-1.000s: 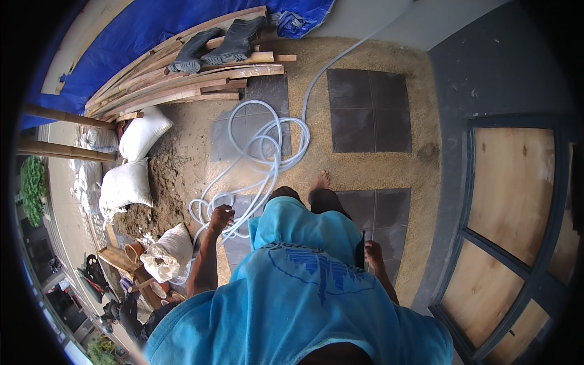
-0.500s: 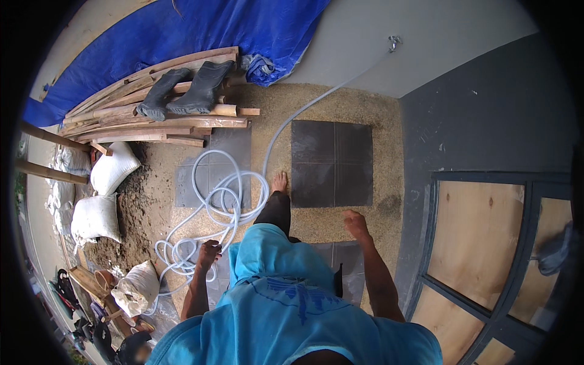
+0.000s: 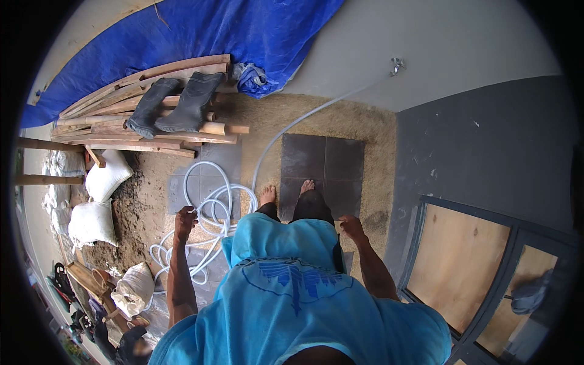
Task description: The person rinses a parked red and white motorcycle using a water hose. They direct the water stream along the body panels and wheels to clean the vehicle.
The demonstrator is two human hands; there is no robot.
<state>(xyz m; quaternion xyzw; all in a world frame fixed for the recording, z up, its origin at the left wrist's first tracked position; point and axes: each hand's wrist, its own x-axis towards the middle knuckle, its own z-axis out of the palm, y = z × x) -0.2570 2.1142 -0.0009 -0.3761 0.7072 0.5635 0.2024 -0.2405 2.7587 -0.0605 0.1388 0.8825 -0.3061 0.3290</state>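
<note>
Pale hose (image 3: 229,226), loosely coiled on floor (image 3: 304,155); left hand (image 3: 185,221), near it; right hand (image 3: 352,227), farther off; each grip's closure indiscernible.

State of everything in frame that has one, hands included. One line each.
Left hand: fingers curled; whether it grips anything, cannot tell
Right hand: fingers bent, nothing visible in it
Wall tap: open or shut, cannot tell
Pale hose: loosely looped on floor, one end leading up toward tap
Black boots: lying on their sides
Wooden boards: piled
Blue tarp: hanging, creased
White sack: filled, lying down
</note>
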